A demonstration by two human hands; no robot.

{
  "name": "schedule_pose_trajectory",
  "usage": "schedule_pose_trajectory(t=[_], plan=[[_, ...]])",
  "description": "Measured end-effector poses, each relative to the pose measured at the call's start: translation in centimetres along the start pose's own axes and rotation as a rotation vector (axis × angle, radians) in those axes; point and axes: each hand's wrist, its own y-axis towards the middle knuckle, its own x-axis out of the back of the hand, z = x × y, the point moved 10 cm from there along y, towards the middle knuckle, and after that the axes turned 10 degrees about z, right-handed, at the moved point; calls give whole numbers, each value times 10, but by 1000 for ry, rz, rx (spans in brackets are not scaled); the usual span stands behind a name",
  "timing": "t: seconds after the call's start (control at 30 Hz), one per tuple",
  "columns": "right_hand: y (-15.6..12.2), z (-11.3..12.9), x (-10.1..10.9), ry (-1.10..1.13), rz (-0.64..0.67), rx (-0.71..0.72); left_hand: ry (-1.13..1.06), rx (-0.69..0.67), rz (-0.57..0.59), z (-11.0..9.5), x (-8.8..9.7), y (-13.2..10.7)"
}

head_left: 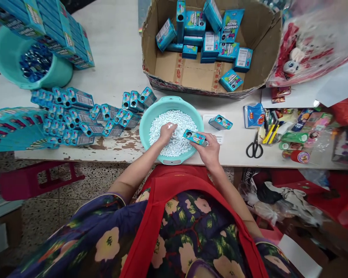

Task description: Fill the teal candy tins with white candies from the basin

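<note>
A teal basin (150,116) full of small white tablets (174,119) sits at the table's near edge. My left hand (166,133) reaches into the tablets with its fingers curled down, pinching a few. My right hand (210,148) grips a small teal box (195,137), tilted over the basin's right side with its open end toward the tablets. Another small teal box (220,122) lies just right of the basin on a white card.
Several small teal boxes (84,116) lie left of the basin beside flat teal cartons (8,129). A cardboard box (188,73) with finished teal boxes stands behind. A teal bucket (5,58) is far left. Scissors (254,146) and clutter lie right.
</note>
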Motion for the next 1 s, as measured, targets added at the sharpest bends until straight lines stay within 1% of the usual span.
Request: schedule_pose_trajectory(t=[0.03,0.1,0.17,0.2,0.27,0.33,0.43,0.6,0.67,0.77,0.9,1.0], plan=[[1,1,-3,-14,10,6,-193,-11,4,-6,2,-4],[3,1,-13,-30,34,14,-480,-87,49,-30,1,-16],[5,2,-25,-38,69,12,-647,-171,94,-58,-2,-29],[6,2,-32,-41,87,8,-702,-197,103,-68,-3,-35],[7,5,-43,-38,117,2,-779,-229,90,-81,-2,-42],[8,9,-49,-18,131,0,-804,-245,59,-86,1,-44],[9,17,-49,9,117,3,-778,-275,18,-90,7,-44],[10,24,-44,16,92,10,-703,-327,42,-102,7,-43],[11,23,-44,9,93,7,-707,-345,26,-105,8,-43],[12,23,-45,2,96,11,-716,-333,-11,-104,9,-41],[12,23,-42,-16,87,7,-671,-292,6,-104,2,-42],[12,26,-39,-33,84,28,-634,-290,-14,-107,1,-44]])
